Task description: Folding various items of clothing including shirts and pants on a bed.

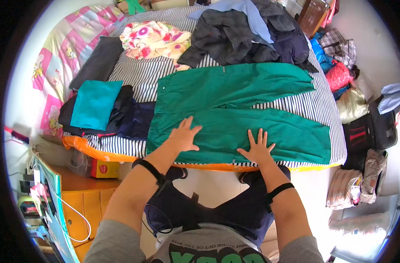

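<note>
A pair of green trousers [217,94] lies spread flat across the near part of the bed, waist to the left and legs to the right. My left hand [184,135] rests on the near side by the waist, fingers spread. Further right, my right hand [258,148] lies on the near leg close to the bed's edge, its fingers spread too. Neither hand grips anything. Left of the waist, a folded teal garment [96,105] sits on dark folded clothes [132,120].
Striped bedding [141,85] covers the bed. A dark grey and black clothes heap [230,37] and a floral cloth [154,40] lie at the back. Bags [344,188] stand along the right. At left are an orange wooden cabinet [84,206] and a white cable [79,240].
</note>
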A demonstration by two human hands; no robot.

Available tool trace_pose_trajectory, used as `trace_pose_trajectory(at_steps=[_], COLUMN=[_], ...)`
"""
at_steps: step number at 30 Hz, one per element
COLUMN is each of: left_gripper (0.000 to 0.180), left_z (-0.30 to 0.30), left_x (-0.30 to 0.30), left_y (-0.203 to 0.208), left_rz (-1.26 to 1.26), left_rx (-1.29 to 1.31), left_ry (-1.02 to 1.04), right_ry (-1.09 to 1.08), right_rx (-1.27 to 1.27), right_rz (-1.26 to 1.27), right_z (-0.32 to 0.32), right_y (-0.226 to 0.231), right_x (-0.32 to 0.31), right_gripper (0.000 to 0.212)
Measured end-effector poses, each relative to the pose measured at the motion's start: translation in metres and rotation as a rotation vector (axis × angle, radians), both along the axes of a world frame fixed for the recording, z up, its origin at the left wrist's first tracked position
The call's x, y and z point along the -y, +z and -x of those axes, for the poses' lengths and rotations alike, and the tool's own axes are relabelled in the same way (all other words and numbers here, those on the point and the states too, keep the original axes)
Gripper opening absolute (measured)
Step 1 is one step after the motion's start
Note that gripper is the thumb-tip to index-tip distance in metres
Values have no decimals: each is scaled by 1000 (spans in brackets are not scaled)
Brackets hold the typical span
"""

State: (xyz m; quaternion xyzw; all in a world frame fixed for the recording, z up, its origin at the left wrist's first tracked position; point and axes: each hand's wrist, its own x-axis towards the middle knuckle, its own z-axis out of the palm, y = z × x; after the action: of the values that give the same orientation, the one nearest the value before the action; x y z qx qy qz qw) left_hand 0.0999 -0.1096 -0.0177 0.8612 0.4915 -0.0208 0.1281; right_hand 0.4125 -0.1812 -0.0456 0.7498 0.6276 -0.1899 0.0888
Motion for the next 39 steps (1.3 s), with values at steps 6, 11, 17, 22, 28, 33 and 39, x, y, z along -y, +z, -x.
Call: trace_pose_trajectory(at_steps=[6, 11, 17, 22, 28, 33, 39], left_gripper=[123, 133, 143, 144, 145, 145, 144], left_z=[-33, -43, -61, -62, -62, -63, -62], left_x=[0, -9, -13, -15, -14, -14, -12], left_y=[-16, -6, 3, 4, 7, 4, 8], left_rz=[294, 348, 465, 500, 511, 491, 459], left_rx=[-309, -353, -413, -416, -445, -405, -401], left_ry=[34, 55, 173, 183, 204, 194, 190], right_ry=[19, 88, -61, -215, 31, 230, 300], right_rx=[-7, -36, -23, 56, -101, -345, -4], right_rz=[8, 18, -57, -53, -236, -260, 18], right_z=[-11, -53, -159, -213, -144, -33, 48], right_y=[-1, 19, 0, -2, 4, 21, 20], right_x=[7, 15, 40, 54, 18, -6, 9], right_gripper=[102, 111, 113, 93, 61, 67, 99])
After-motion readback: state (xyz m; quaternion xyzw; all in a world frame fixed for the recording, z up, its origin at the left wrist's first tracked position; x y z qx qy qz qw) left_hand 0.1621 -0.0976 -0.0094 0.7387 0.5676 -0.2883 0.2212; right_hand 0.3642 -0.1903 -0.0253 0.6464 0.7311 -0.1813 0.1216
